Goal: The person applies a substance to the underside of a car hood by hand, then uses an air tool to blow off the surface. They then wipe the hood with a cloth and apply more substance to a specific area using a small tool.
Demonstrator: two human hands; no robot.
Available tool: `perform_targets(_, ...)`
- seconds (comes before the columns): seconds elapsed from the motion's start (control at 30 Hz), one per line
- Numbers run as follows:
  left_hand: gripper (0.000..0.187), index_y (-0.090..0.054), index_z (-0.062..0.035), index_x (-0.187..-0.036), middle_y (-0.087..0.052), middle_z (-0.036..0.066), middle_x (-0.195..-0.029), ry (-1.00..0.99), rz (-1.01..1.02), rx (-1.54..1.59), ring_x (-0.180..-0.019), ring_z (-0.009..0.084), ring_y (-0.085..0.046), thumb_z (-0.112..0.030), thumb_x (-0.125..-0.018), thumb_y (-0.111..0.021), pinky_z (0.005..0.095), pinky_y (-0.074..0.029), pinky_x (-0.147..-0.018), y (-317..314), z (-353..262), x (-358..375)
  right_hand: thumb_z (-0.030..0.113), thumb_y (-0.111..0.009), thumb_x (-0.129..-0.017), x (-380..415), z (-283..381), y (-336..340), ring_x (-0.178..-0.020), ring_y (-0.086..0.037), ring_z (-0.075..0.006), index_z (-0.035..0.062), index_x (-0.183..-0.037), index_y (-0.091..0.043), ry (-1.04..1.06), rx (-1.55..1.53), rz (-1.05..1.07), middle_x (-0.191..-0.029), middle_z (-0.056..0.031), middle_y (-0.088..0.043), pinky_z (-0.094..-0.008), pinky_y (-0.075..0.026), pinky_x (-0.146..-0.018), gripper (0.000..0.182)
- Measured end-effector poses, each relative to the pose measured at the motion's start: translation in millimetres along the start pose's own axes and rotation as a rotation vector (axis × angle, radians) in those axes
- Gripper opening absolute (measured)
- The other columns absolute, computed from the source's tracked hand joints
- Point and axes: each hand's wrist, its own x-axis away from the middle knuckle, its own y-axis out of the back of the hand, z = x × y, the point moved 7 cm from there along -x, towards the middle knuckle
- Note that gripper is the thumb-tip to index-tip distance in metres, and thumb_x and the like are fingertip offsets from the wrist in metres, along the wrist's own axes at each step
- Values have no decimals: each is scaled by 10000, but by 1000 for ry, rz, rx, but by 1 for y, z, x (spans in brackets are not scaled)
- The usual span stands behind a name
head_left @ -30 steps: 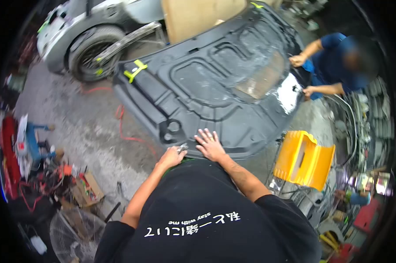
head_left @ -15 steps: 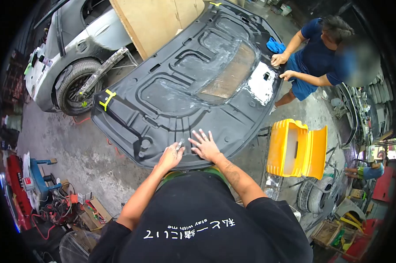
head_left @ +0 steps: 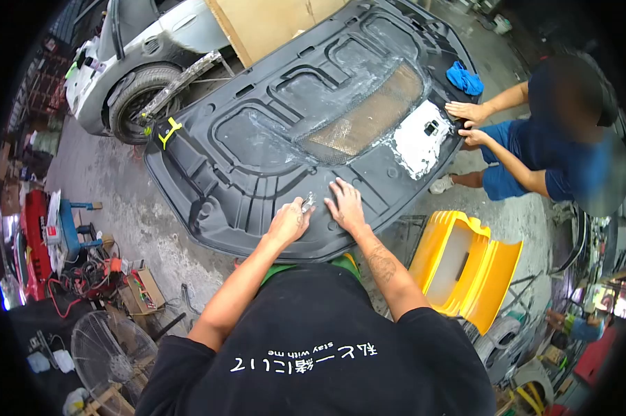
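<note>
Workshop floor: stained grey concrete (head_left: 119,197) spreads around you, a white-and-grey car (head_left: 178,35) standing at upper left.
Left hand (head_left: 290,220): your fingers curl closed around a small, shiny, clear-looking object (head_left: 308,202), its exact shape too small to tell.
Right hand (head_left: 345,206): you rest it open, palm down, fingers slightly parted, just beside that object.
Opposite edge: a co-worker in blue (head_left: 569,156) sets both hands on the right side, near a crumpled bright-blue cloth (head_left: 464,79).
Nearby: a hollow yellow plastic piece (head_left: 458,267) stands to your right; a wire-caged fan (head_left: 112,360) sits at lower left.
Black panel: the large, black, moulded panel (head_left: 306,104) lies before you, ribbed and scuffed, with a brown mesh window (head_left: 368,118) and an irregular white patch (head_left: 418,142).
</note>
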Motion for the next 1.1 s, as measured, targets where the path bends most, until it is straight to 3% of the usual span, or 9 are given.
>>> perform_targets(0.03, 320, -565, 33, -942, -652, 313, -809, 6, -11, -6, -862, 534, -619, -274, -976, -647, 589, -480, -707, 1, -1, 3, 383, -621, -974, -15, -10, 3, -1422, -384, -360, 104, -1458, -502, 12, -7, 0, -1556, -156, -413, -536, -311, -1151, 571)
perform_targets(0.1, 313, -580, 21, -973, -654, 310, -817, 42, 44, -13, -880, 538, -611, -285, -979, -646, 586, -476, -704, 0, 1, 12, 203, -716, -925, -45, -35, 38, -1078, -626, -342, -1, -1220, -615, 57, -101, -333, -1209, -198, -640, -438, -500, -938, 373)
perform_targets(0.23, 349, -589, 15, -942, -662, 310, -807, 121, 77, -23, -838, 540, -622, -328, -975, -647, 596, -490, -709, -11, 42, 24, 127, -731, -906, -121, -117, 67, -748, -691, -265, -28, -1095, -673, -236, -250, -531, -927, -169, -710, -364, -562, -727, 250)
perform_targets(0.33, 389, -617, 15, -951, -667, 318, -860, 255, 126, 18, -905, 532, -625, -373, -976, -641, 594, -493, -759, -26, 75, 38, 66, -706, -885, -162, -171, 66, -844, -681, -300, -16, -1078, -666, -347, -280, -488, -978, -176, -679, -392, -555, -802, 214)
perform_targets(0.37, 391, -627, 9, -983, -665, 322, -874, 258, 122, 43, -925, 530, -622, -382, -978, -634, 593, -492, -771, -33, 85, 43, 78, -709, -892, -169, -181, 70, -821, -688, -265, -7, -1074, -682, -273, -209, -592, -937, -164, -706, -374, -556, -787, 203)
perform_targets(0.43, 381, -629, 4, -998, -664, 325, -880, 337, 203, 14, -922, 528, -622, -377, -978, -634, 591, -490, -771, -43, 98, 52, 59, -686, -891, -181, -201, 67, -869, -676, -338, -20, -1065, -666, -329, -194, -522, -966, -186, -673, -414, -551, -817, 192)
perform_targets(0.63, 336, -618, -9, -931, -662, 305, -848, 363, 260, 83, -886, 522, -621, -341, -967, -650, 597, -468, -748, -44, 101, 46, 125, -755, -865, -216, -236, 36, -859, -684, -316, -16, -1040, -687, -469, -92, -423, -967, -185, -688, -399, -547, -824, 235)
perform_targets(0.87, 285, -601, -9, -913, -658, 273, -813, 322, 291, 132, -863, 512, -612, -284, -962, -657, 589, -460, -724, -42, 108, 43, 179, -777, -858, -218, -229, 39, -809, -651, -313, 6, -887, -687, -481, -98, -475, -881, -158, -658, -403, -525, -785, 198)
perform_targets(1.1, 259, -605, -23, -932, -663, 268, -828, 321, 285, 148, -869, 509, -614, -275, -959, -658, 583, -463, -718, -40, 112, 42, 144, -695, -907, -224, -229, 40, -850, -625, -384, -3, -896, -639, -481, -17, -441, -911, -194, -610, -459, -510, -806, 157)
